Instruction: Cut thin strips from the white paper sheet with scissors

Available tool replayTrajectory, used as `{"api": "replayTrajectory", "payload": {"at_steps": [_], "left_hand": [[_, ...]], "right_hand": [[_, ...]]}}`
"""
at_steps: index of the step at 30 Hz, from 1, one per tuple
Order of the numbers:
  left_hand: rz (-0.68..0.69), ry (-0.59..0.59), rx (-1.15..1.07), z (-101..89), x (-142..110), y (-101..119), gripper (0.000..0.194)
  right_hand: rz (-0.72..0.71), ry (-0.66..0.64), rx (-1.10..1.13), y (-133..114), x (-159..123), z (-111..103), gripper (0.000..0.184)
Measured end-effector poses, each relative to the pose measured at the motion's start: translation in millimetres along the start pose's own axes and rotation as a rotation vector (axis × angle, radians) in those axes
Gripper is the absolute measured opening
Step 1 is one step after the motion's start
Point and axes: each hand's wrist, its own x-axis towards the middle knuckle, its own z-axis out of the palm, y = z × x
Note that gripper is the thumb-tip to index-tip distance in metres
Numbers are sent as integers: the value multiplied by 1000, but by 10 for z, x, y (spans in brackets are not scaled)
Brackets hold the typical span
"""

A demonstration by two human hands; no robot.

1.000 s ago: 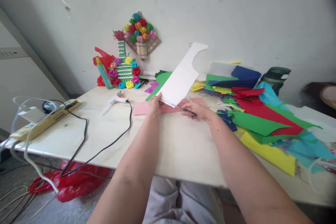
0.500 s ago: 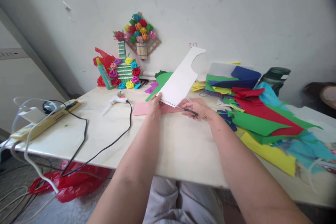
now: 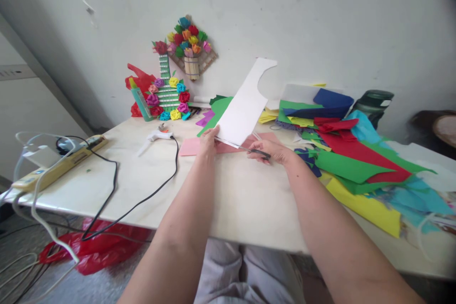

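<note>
A white sheet of paper or thin card (image 3: 244, 107), with a curved notch cut into its upper right side, is tilted up above the table. My left hand (image 3: 209, 141) pinches its lower left corner. In my right hand (image 3: 269, 149) are scissors (image 3: 261, 153) with dark handles, the fingers closed round them. Their blades lie along the sheet's bottom edge and point left toward my left hand. Beneath the sheet and hands, a pink sheet (image 3: 190, 147) lies flat on the table. Behind the white sheet, a green sheet (image 3: 218, 116) partly shows.
A white glue gun (image 3: 156, 137) trails a black cord to a power strip (image 3: 59, 166) at left. At the back stand a glue bottle (image 3: 140, 100) and a flower-trimmed guitar shape (image 3: 168, 90). Coloured sheets (image 3: 356, 166) and a dark green bottle (image 3: 373, 107) crowd the right.
The top of the white sheet has tipped slightly upward and left. Both hands keep their holds, and the scissors stay at the sheet's bottom edge.
</note>
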Motion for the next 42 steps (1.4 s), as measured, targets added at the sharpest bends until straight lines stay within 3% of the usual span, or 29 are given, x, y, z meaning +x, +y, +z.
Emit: {"api": "replayTrajectory", "payload": {"at_steps": [21, 42], "left_hand": [[36, -1, 5, 21, -10, -60, 29], [26, 25, 12, 26, -27, -19, 29]], "right_hand": [[25, 14, -107, -50, 35, 78, 34], [-40, 36, -55, -30, 41, 63, 31]]}}
